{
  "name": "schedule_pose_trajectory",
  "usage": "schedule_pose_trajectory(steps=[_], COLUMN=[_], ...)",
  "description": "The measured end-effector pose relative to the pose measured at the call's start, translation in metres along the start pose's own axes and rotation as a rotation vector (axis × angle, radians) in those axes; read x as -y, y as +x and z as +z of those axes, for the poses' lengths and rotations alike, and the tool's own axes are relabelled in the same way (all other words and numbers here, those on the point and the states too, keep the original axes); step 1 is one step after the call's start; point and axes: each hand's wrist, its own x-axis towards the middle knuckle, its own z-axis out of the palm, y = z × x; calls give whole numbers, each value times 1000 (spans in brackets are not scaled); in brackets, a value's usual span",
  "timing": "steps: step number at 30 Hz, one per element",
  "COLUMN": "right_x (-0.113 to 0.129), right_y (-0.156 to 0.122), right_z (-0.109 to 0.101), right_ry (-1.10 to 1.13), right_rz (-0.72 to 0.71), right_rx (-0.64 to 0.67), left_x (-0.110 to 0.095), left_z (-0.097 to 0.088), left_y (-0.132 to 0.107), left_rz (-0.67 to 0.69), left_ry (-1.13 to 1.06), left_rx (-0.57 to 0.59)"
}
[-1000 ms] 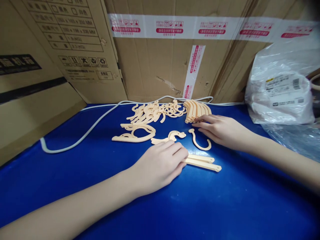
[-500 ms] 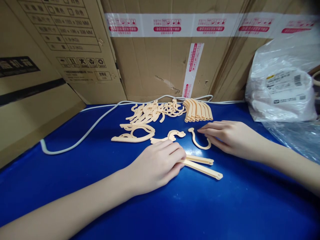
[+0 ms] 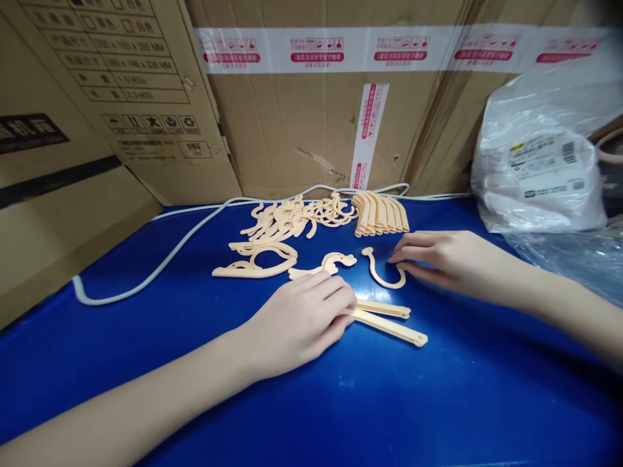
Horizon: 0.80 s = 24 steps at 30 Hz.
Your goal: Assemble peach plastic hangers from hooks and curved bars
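- One carton (image 3: 146, 172), printed with a table of figures and handling symbols, stands at far left.
- White cable (image 3: 79, 290): bends on the blue table (image 3: 97, 344) near the carton, then runs along the back.
- Frame (image 3: 243, 272): beige, with a rounded opening; lies in front of the heap.
- Heap (image 3: 282, 224): small beige hooked pieces, tangled together.
- Left hand (image 3: 304, 318): fingers closed over the left ends of two beige bars (image 3: 387, 326); the exact grip is hidden beneath the palm.
- Bracket (image 3: 333, 261): curved, just beyond the left hand, its lower edge partly covered by it.
- Bars: splayed slightly, free ends pointing right.
- Stack (image 3: 382, 214): curved beige pieces in a neat row, immediately right of the heap.
- Hook (image 3: 388, 284): S-shaped, on the table between bracket and right hand (image 3: 445, 259).
- Right hand: fingers narrow, tips at the hook's curl; I cannot tell whether they touch it.
- Bag (image 3: 540, 188): translucent, labelled, beyond the right forearm.
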Motion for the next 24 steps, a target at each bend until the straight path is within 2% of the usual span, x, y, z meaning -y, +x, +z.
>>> schedule_pose_trajectory(steps=[3, 7, 9, 12, 19, 24], right_x=[-3, 1, 6, 11, 4, 7], right_y=[-1, 1, 2, 4, 7, 10], right_z=[-8, -11, -7, 1, 13, 10], right_ry=[30, 123, 147, 129, -296, -535], right_rz=[63, 41, 35, 83, -80, -231], right_rx=[97, 160, 160, 62, 88, -35], left_x=[0, -1, -1, -2, -15, -26], left_z=[0, -1, -1, -1, 2, 2], left_y=[0, -1, -1, -1, 1, -1], left_rz=[1, -12, -34, -68, -112, -83], left_ry=[-4, -9, -11, -6, 89, 148], left_rx=[5, 15, 14, 10, 19, 26])
